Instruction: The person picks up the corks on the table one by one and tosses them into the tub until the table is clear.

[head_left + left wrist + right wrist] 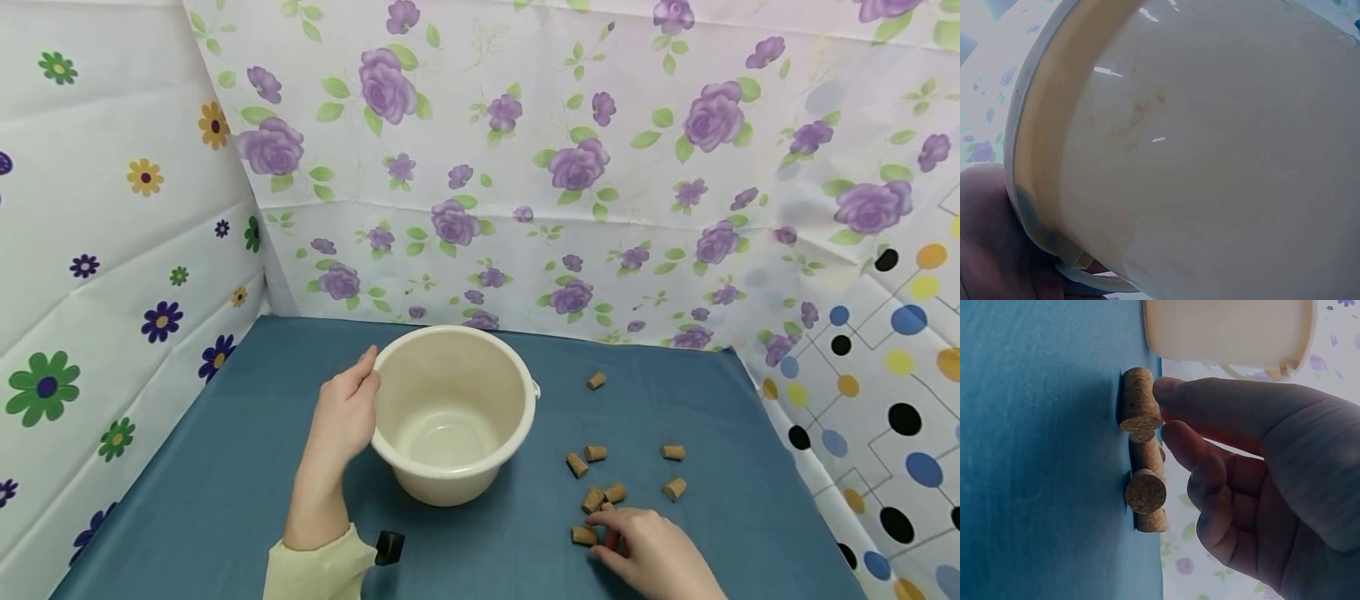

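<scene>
A cream plastic bucket (455,479) stands upright on the blue cloth, its inside bare down to the base. My left hand (348,408) grips its rim at the left side; in the left wrist view the fingers pass beside the bucket's handle (1100,282) and are partly hidden. Low on the right, my right hand (652,546) hovers at a cork stopper (583,536), thumb and forefinger spread with a gap between them. From the right wrist view, the thumb tip is right at the edge of that cork (1138,397), the other fingers loosely bent.
Several more corks lie on the cloth right of the bucket, among them a far one (596,381), a pair at the right with one cork (672,452) behind the other, and a cluster beyond my right hand. Flowered sheets (525,167) hang behind the blue cloth (240,433).
</scene>
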Demonstrator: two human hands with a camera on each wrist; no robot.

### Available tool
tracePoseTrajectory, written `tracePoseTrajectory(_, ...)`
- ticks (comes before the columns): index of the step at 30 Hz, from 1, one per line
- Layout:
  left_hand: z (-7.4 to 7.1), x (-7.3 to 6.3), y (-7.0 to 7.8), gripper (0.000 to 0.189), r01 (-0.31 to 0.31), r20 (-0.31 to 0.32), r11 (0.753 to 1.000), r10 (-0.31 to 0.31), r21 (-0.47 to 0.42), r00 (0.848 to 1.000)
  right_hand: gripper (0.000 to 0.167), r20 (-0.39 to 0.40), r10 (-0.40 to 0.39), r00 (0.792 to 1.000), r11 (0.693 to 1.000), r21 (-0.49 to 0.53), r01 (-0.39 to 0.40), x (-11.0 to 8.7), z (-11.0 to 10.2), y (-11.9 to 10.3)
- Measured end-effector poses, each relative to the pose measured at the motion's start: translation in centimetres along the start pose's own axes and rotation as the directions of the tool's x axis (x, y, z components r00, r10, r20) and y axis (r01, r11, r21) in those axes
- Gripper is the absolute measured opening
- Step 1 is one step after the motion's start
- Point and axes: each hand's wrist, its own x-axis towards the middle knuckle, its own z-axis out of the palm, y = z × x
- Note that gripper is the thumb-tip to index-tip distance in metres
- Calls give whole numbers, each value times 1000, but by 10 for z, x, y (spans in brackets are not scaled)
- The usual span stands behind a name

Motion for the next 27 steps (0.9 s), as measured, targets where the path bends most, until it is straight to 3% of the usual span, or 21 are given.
tracePoseTrajectory(6, 1, 1, -1, 51, 8, 2, 1000, -8, 0, 1000, 27, -13, 16, 1000, 999, -41, -16, 1, 4, -2)
tracePoseTrajectory(13, 1, 3, -4, 51, 2, -2, 1000, -2, 5, 1000, 24, -77, -28, 997, 993, -121, 19, 2, 7, -3)
tracePoseTrajectory(27, 0, 0, 0, 51, -5, -1, 1000, 5, -1, 1000, 21, -104, -71, 992, 984, -171, 52, 6, 12, -3)
